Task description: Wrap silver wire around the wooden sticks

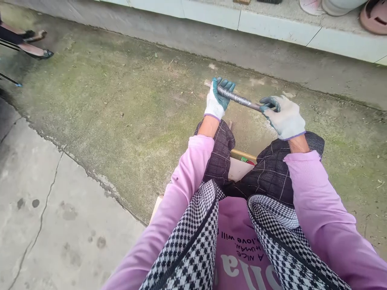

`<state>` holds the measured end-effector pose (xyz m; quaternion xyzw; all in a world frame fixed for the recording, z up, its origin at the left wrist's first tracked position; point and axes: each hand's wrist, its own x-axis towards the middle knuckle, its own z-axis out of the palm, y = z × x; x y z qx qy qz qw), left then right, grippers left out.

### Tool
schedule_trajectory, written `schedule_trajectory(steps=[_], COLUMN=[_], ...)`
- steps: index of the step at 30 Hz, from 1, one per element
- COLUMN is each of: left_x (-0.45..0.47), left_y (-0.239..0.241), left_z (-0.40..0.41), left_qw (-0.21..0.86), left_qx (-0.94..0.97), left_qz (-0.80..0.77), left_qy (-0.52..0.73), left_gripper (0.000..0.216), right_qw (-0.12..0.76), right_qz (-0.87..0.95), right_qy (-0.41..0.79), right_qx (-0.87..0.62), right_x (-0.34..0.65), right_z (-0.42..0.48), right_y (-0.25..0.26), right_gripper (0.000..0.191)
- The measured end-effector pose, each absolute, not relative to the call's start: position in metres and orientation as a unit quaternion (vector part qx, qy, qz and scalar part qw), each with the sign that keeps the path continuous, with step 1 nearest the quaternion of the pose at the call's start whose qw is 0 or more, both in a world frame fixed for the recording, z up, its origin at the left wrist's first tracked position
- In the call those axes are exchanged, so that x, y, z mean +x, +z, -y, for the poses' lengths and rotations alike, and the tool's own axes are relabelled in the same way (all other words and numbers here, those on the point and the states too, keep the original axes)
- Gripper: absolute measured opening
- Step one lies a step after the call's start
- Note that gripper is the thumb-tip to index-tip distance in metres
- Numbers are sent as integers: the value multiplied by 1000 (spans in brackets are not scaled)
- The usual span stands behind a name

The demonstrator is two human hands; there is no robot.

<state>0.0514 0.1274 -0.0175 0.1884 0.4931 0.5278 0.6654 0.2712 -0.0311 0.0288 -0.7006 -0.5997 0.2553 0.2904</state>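
Note:
A stick wound with silvery wire [238,97] is held level in front of my knees, its two ends bare. My left hand [218,98], in a white glove with a green palm, supports the left end; the thumb lies over the stick and the fingers stretch out beneath it. With bent fingers, my right hand [284,114], gloved the same way, grips the bare right end. The wire covers the middle stretch between the hands.
Between my legs shows a yellow-edged object [244,155], partly hidden. A tiled ledge [272,28] with a pink shoe [374,17] and a white pot [340,6] runs along the top. Another person's feet [38,50] are at upper left. Cracked concrete [60,225] lies at lower left.

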Motion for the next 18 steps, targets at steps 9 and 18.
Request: schedule_trajectory(steps=[9, 18], left_x=[56, 76], left_y=[5, 12], left_z=[-111, -70], left_qw=[726, 803], left_qx=[245, 391], left_qz=[-438, -383], left_qy=[470, 235], left_gripper=[42, 26], right_qw=[181, 364], right_qz=[539, 430], right_qy=[430, 540], right_qx=[-701, -625], right_x=[251, 275], right_z=[0, 3], right_y=[12, 24], right_gripper=[28, 32])
